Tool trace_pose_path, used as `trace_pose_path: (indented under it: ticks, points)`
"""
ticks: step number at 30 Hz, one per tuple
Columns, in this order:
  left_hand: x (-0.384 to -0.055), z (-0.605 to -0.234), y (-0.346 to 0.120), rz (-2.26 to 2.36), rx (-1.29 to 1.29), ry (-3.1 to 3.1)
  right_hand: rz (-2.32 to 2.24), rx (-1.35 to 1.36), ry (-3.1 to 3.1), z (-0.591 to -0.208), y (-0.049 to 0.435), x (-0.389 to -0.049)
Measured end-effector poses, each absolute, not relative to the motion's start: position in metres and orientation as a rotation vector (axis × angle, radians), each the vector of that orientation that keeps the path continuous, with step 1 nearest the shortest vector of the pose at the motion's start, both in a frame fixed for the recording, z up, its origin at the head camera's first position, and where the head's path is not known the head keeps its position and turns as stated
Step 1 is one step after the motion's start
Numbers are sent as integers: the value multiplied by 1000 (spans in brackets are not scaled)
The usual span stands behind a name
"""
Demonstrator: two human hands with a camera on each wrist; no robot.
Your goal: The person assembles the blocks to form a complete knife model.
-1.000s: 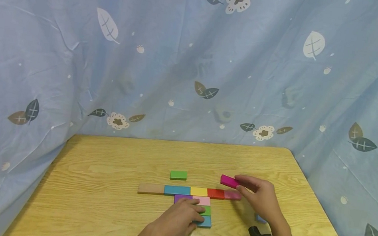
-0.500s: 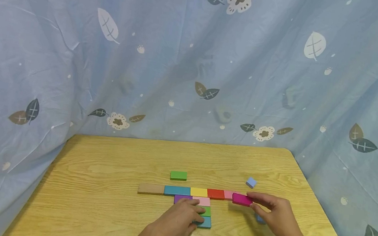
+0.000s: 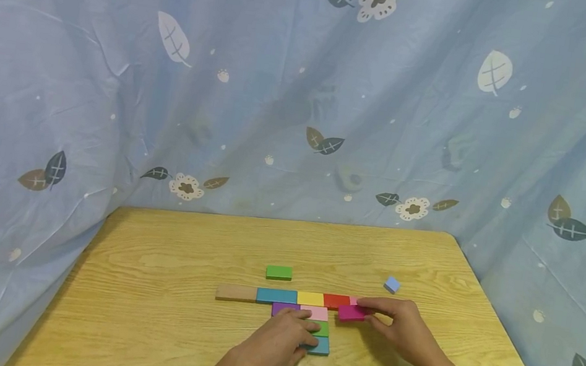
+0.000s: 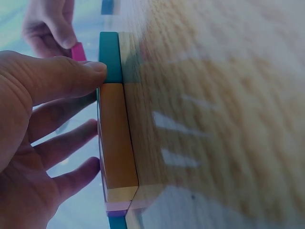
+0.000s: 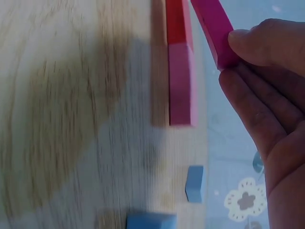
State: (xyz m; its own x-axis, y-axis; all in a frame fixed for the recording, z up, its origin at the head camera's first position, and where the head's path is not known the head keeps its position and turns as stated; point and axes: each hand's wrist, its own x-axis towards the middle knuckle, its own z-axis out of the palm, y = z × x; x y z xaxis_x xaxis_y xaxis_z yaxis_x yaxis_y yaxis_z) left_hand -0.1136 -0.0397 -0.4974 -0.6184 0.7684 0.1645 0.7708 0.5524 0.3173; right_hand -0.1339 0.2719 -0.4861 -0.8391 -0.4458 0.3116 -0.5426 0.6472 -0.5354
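My right hand (image 3: 402, 329) pinches a magenta block (image 3: 351, 314) between thumb and fingers. In the right wrist view the magenta block is tilted above a red block (image 5: 179, 21) and a pink block (image 5: 181, 86) at the row's right end. The left hand (image 3: 271, 339) rests with relaxed, spread fingers on flat blocks below the row: purple (image 3: 284, 309), light pink (image 3: 315, 313), green (image 3: 322, 329) and blue (image 3: 321, 346). In the left wrist view its thumb lies by the joint of a teal block (image 4: 110, 52) and an orange-brown block (image 4: 116, 143).
The row continues left with a yellow block (image 3: 310, 299), a longer blue block (image 3: 277, 296) and a bare wood block (image 3: 236, 292). Behind it lie a green block (image 3: 279, 273) and a small light blue block (image 3: 392, 284). Another blue block (image 5: 150, 222) lies nearer the right hand. A curtain (image 3: 225, 105) borders the table.
Carrying the magenta block, my right hand went right and toward me, then back left beside the row's end. The small light blue block behind came into view. The left hand stayed put.
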Motion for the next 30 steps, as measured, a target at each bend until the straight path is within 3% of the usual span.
trace_pose_path:
  ticks: [30]
  points:
    - [-114, -498, -40, -589, -1351, -2799, 822, 902, -2774, -497, 258, -144]
